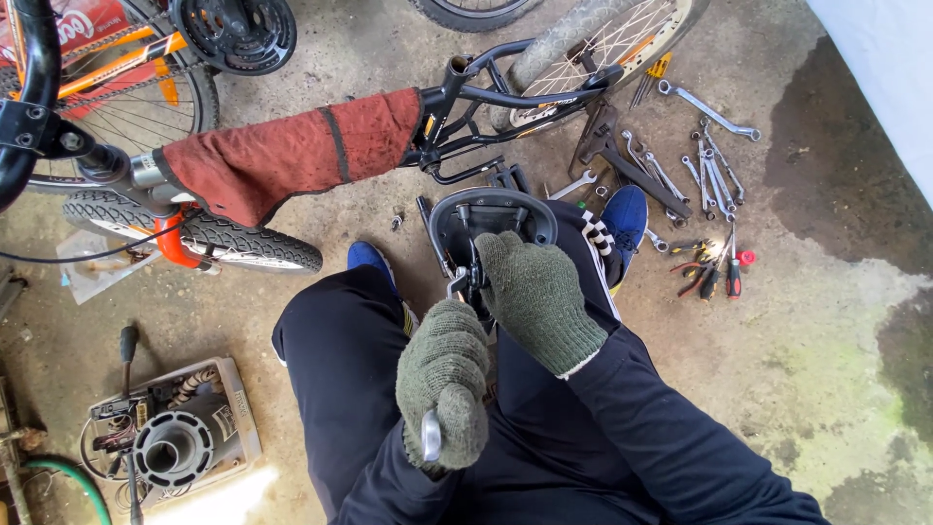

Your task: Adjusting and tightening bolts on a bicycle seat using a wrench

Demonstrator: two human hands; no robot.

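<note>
Holding the bicycle saddle (491, 216) upside down between your knees, you are gripping its underside hardware with your right hand (537, 299), the gloved fingers curling over the rails and clamp where they meet near the middle of the shell. Your left hand (442, 384) is clenching around a metal spanner (431, 435), whose rounded end is poking out below the glove while its other end seems to be reaching up toward the clamp bolt. The saddle is resting against your dark trousers, just in front of the blue shoes (622, 216) on the concrete floor (826, 369). Judging by its look, the shell is stiff moulded plastic and fairly light, so it is likely wanting to twist as you are turning the tool; the steel rails are probably the firmest place to take hold, not the thin rim. The knitted gloves are giving you grip, though they are dulling your feel for the small bolt. Beside you, a bicycle frame (466, 97) draped with a red cloth (292, 151) is lying across the floor, and a spread of wrenches (705, 170) and pliers is lying well apart to your right.
</note>
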